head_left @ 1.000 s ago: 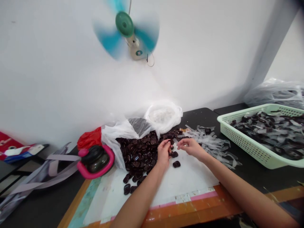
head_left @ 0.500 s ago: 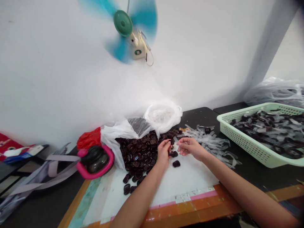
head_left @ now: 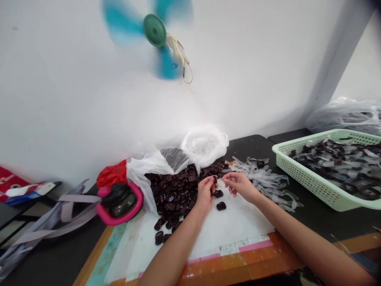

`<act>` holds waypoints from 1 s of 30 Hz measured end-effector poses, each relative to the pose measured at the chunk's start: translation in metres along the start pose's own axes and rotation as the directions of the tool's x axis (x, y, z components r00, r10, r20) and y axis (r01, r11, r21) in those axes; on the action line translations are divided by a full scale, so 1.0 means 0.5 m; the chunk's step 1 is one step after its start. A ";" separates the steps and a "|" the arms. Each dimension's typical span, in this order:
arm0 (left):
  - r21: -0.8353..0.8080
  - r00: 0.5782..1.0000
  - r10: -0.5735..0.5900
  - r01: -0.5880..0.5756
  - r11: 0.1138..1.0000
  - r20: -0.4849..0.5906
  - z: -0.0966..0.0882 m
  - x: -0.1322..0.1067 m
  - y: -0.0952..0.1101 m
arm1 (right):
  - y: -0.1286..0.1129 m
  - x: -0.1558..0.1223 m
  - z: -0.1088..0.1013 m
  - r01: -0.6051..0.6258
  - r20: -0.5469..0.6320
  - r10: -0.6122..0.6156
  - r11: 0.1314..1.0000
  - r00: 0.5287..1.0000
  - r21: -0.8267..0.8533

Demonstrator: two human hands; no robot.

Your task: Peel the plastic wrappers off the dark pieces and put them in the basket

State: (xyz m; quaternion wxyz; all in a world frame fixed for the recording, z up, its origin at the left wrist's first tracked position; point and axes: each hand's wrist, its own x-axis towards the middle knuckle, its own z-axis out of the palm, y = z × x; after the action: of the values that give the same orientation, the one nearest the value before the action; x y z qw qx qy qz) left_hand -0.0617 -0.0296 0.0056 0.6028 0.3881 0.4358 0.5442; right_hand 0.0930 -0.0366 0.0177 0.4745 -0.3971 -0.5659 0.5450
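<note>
My left hand (head_left: 205, 190) pinches a small dark brown plastic piece (head_left: 215, 178) between thumb and fingertips, above the white work sheet. Close to its right, my right hand (head_left: 239, 185) has thumb and index finger pressed together, tips near that piece; what they hold, if anything, is too small to make out. Below the hands, two loose dark pieces lie on the sheet, one of them a rounded square piece (head_left: 221, 205). A large heap of the same dark pieces (head_left: 175, 194) spills from a white plastic bag (head_left: 145, 165) on the left. Clear plastic strips (head_left: 264, 178) lie behind my right hand.
At right stands a pale green basket (head_left: 315, 186) full of dark pieces with clear strips. A bowl-shaped white bag (head_left: 205, 145) sits at the back. Left are a red bag (head_left: 111, 174) and a pink-rimmed dark object (head_left: 119, 204). A fan (head_left: 154, 30) spins on the wall.
A clear strip that showed between my fingertips no longer stands out. My right hand's fingers have shifted slightly; my left hand stays in place with the dark piece.
</note>
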 end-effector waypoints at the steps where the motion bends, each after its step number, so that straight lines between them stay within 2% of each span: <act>1: 0.002 1.000 0.008 -0.008 1.000 0.014 0.000 0.000 0.000 | -0.002 -0.001 0.004 0.008 -0.005 -0.008 1.000 1.000 -0.001; 10: 0.035 0.989 0.131 -0.133 0.991 0.066 0.004 0.005 -0.013 | -0.002 -0.007 0.024 0.021 -0.049 -0.023 0.999 0.999 -0.027; 16: 0.100 0.983 0.164 -0.173 0.980 0.087 0.007 0.004 -0.018 | -0.006 -0.009 0.024 0.024 -0.051 -0.025 0.999 0.998 -0.028; 23: 0.163 0.981 0.191 -0.194 0.967 0.033 0.004 0.009 -0.026 | 0.002 -0.009 0.025 0.043 -0.003 -0.044 0.998 0.999 -0.052; 30: 0.201 0.977 0.201 -0.211 0.956 0.073 0.009 0.004 -0.022 | 0.001 -0.008 0.025 0.053 -0.024 -0.057 0.988 0.998 -0.144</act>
State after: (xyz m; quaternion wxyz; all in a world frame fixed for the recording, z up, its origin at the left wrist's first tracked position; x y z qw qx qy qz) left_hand -0.0539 -0.0288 -0.0038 0.5101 0.5061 0.4317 0.5453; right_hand 0.0817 -0.0435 0.0174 0.4675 -0.4220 -0.6074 0.4842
